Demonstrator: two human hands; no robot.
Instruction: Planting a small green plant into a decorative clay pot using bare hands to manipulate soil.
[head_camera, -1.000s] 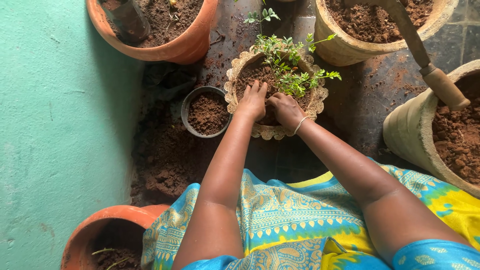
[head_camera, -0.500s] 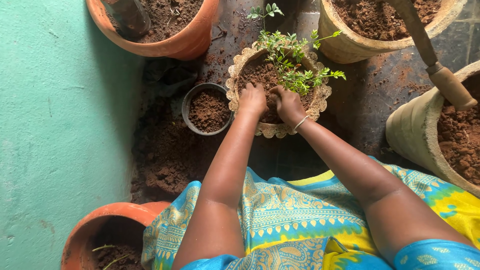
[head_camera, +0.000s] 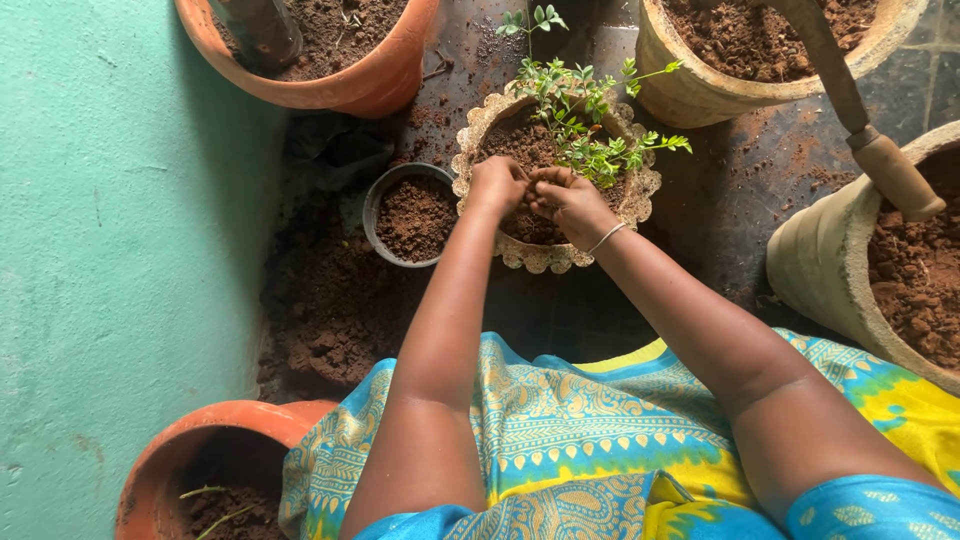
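The scalloped pot (head_camera: 545, 262) at upper centre looks like rough, matt moulded clay or cement, pale beige, filled with crumbly red-brown soil (head_camera: 515, 150) — dry and grainy. The left hand (head_camera: 498, 183) and right hand (head_camera: 566, 200) are dusted with that soil; a thin, shiny metal bangle (head_camera: 606, 238) circles the right wrist. Beside them, the small round container (head_camera: 372, 205) seems dull dark plastic or metal; which one is unclear. The terracotta pot (head_camera: 360, 90) at upper left is smooth, matt orange clay. At right, the tool handle (head_camera: 895, 178) looks like worn wood. The floor (head_camera: 720, 190) is dark and faintly glossy; the wall (head_camera: 120, 250) at left — matt green paint. The cloth (head_camera: 560, 440) below is printed, soft-looking.
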